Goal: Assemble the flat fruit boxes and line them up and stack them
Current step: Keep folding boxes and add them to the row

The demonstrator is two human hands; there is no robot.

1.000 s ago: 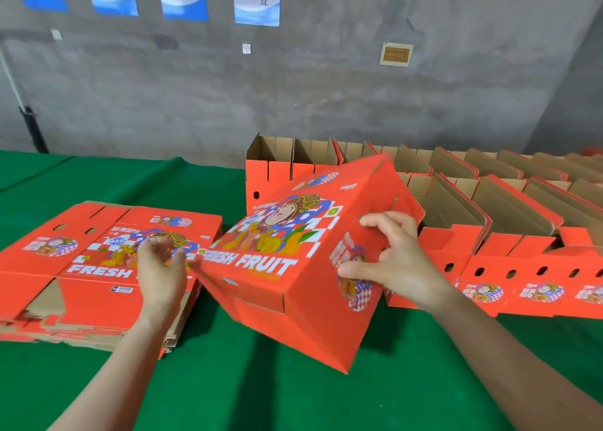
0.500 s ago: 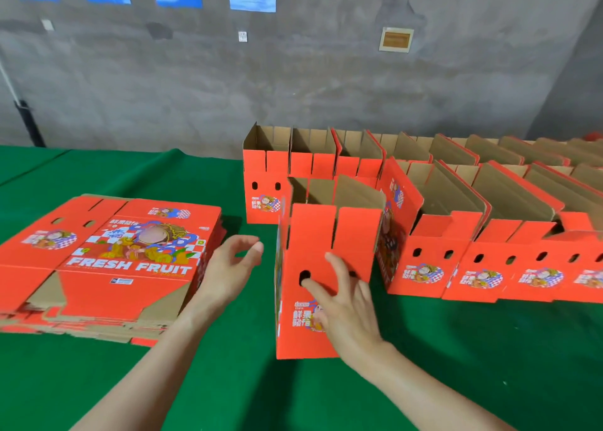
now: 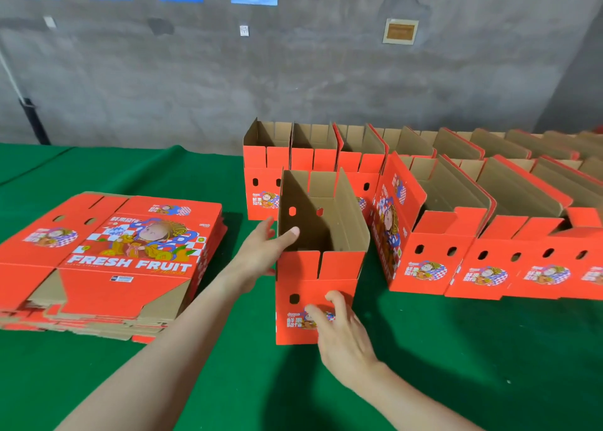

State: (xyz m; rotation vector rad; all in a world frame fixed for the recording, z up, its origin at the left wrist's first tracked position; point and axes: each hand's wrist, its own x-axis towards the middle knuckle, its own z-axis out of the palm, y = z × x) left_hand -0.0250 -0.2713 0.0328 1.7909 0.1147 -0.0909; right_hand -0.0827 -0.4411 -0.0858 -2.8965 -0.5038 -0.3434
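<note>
Box (image 3: 313,267) just landing upright; left hand (image 3: 261,251) pinching wall, right hand (image 3: 342,332) pressing front open-fingered; row (image 3: 427,267) at 2 o'clock next.

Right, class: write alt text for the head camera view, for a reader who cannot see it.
A person's left hand pinches the left wall of an upright, open-topped red box on a green table, while the right hand presses its front. A stack of flat boxes lies to the left; rows of assembled boxes stand to the right.
</note>
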